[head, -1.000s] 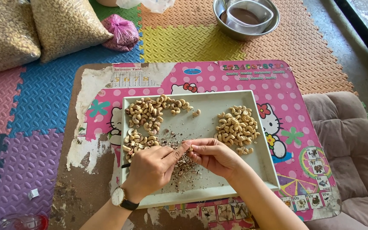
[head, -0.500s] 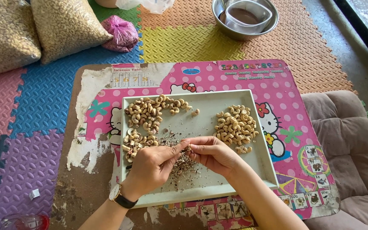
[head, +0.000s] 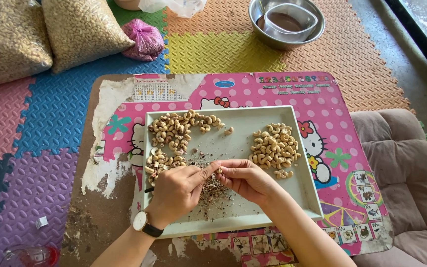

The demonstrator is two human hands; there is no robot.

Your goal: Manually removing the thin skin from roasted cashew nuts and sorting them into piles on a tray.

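The person sits at a low table (head: 124,99) with a worn pink cartoon top, both hands meeting over a pale rectangular tray (head: 243,116). The left hand (head: 176,190), a watch (head: 142,223) on its wrist, is curled nearly closed, thumb and forefinger stretched toward the other hand; a thin dark tool (head: 149,189) pokes out from under its outer edge, though how it is gripped I cannot tell. The right hand (head: 248,179) is also pinched almost shut, and between the meeting fingertips of both hands sits a single cashew nut (head: 219,171), held at the tips, only a sliver of it showing. Directly beneath the fingers lies a scatter of dark skin flakes and crumbs (head: 211,190) on the tray floor. Just beyond the right hand's knuckles, away from the person, is a heap of pale cashews (head: 273,146). Beyond the left hand's knuckles is a larger, browner pile of cashews (head: 174,131), running down to touch that hand's outer side. One loose nut (head: 229,131) lies between the two heaps, straight ahead of the fingertips. Well past the tray, on the coloured foam floor mats (head: 40,123), stand two bulging clear sacks of nuts (head: 45,32), a small pink bag (head: 146,38) beside them, and a steel bowl (head: 286,22) with a smaller container inside. A grey cushion (head: 401,163) lies off to the right hand's side, against the table edge.
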